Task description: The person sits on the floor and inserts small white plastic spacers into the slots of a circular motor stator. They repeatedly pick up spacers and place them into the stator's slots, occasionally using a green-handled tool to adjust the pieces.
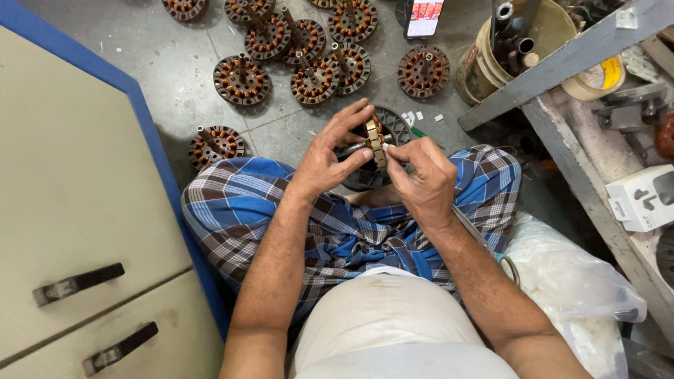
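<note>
The stator [375, 144] is held between both hands, above the lap in the checked cloth [351, 224]. The left hand [328, 158] grips its left side with thumb and bent fingers. The right hand [423, 179] is closed on its right side, pinching at the windings. Other stators [242, 79] lie on the floor beyond.

Both hands' fingers [354, 118] on a dark stator [379, 144] above checked-cloth lap [239, 203].
</note>
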